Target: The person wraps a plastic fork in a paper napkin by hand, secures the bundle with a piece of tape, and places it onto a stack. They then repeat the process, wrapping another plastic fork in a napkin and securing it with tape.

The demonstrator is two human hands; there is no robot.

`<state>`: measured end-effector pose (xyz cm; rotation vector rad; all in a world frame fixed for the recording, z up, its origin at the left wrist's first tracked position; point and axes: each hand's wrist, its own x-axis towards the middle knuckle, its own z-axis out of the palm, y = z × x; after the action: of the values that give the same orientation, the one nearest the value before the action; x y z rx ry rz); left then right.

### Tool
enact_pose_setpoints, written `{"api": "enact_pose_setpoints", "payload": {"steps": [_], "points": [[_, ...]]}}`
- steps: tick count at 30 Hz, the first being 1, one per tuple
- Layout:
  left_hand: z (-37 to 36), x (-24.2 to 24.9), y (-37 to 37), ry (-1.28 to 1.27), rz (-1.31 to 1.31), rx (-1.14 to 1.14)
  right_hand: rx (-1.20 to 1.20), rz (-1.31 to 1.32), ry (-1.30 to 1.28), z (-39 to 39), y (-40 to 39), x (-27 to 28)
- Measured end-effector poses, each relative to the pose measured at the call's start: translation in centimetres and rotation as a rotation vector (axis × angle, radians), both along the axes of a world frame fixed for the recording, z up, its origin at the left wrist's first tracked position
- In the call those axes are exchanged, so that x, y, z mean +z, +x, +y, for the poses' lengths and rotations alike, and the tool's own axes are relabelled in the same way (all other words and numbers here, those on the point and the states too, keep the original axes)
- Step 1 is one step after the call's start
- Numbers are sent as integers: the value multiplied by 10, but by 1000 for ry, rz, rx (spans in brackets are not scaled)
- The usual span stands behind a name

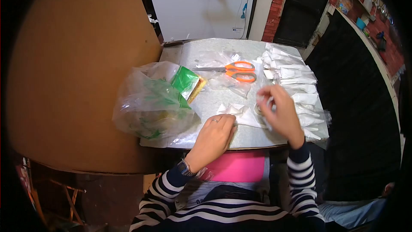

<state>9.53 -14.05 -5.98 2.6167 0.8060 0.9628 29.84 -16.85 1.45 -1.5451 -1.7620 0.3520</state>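
My left hand, with a ring and a wristwatch, rests near the table's front edge, its bent fingers closed on a folded white packet. Just right of the packet is my right hand, raised with thumb and fingers curled together. What its fingertips hold, I cannot tell. A small pale ring like a tape roll shows beside the right thumb. Orange-handled scissors lie beyond both hands, blades pointing left, on crumpled clear plastic.
Several similar white packets line the table's right side. On the left stands a clear plastic bag with green and yellow packets at its opening. A brown board borders the table; a white freezer stands behind.
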Motion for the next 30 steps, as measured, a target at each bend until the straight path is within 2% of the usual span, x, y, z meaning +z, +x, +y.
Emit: {"api": "enact_pose_setpoints", "payload": {"steps": [3, 6, 12, 21, 27, 30], "points": [[-2, 2, -1, 14, 14, -8, 201, -118, 85, -22, -7, -37], [0, -6, -1, 86, 42, -10, 256, -212, 182, -19, -16, -62], [-3, -10, -1, 19, -6, -19, 206, -355, 146, -18, -36, -66], [-1, -12, -1, 4, -28, -33, 157, -312, 143, -27, -42, -78], [-3, -9, 0, 59, 55, 2, 106, -336, 150, -27, -40, -81], [-2, -10, 2, 100, 78, 7, 77, -139, 85, -17, -33, -79]]}}
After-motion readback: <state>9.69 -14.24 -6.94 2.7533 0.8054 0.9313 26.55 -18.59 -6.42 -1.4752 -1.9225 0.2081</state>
